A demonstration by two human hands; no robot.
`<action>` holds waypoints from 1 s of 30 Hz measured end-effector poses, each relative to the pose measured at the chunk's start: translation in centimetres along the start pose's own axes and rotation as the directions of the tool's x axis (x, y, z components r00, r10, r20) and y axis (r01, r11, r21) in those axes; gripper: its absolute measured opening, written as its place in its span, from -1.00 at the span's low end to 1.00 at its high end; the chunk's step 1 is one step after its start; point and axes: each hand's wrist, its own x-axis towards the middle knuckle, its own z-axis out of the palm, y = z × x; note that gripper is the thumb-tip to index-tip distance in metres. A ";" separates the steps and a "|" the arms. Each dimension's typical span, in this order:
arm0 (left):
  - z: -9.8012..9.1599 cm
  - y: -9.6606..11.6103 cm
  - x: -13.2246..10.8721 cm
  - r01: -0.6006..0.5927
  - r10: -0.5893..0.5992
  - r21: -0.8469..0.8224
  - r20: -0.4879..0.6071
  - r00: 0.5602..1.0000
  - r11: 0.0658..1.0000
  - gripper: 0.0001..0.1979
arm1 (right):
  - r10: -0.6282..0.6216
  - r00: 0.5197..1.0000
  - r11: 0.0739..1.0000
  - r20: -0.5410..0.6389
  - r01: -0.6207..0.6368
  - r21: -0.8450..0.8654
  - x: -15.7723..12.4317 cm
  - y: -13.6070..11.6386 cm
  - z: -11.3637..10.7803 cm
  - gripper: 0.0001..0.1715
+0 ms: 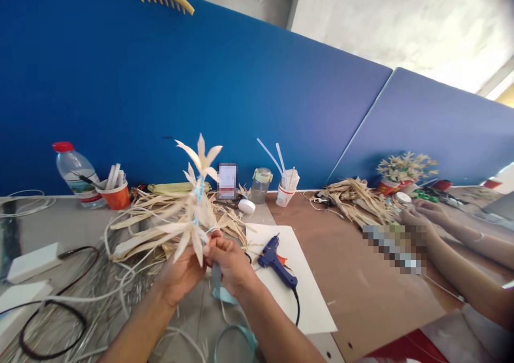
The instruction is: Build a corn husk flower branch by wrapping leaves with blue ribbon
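Note:
A spray of pale corn-husk flowers [202, 159] stands upright in front of me, its stem wrapped in light blue tape [197, 193]. My left hand [182, 274] is closed around the lower stem, partly behind the lowest petals. Right beside it, my right hand [229, 261] pinches the blue tape at the stem's base, and a loose strip [217, 280] hangs below the fingers. The tape's roll [235, 344] lies lower down, near my right forearm. Behind the flowers spreads a heap of dry corn husks [136, 240].
A blue glue gun [278, 261] rests on white paper [309, 304]. Cables and thin wires cover the left side. Along the blue partition stand a bottle [78, 173], an orange cup [115, 196], a phone [227, 181] and a white cup [286, 191]. Another person's hands [421, 218] are at the right.

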 end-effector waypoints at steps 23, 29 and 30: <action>0.0 0.0 -0.2 -0.080 0.091 0.078 -0.144 0.985 0.994 -0.90 | -0.147 0.988 0.957 -0.042 0.132 -0.258 -0.1 -0.1 -0.6 -0.80; -1.4 0.6 -0.5 -0.013 0.001 0.090 0.136 0.991 0.996 -0.93 | 0.101 0.984 0.995 0.147 -0.098 -0.030 -0.3 -0.3 -0.9 -0.69; -1.6 0.6 -0.5 -0.019 0.000 0.108 0.176 0.984 0.994 -0.91 | 0.101 0.980 0.995 0.171 -0.099 -0.023 -0.3 -0.3 -0.9 -0.69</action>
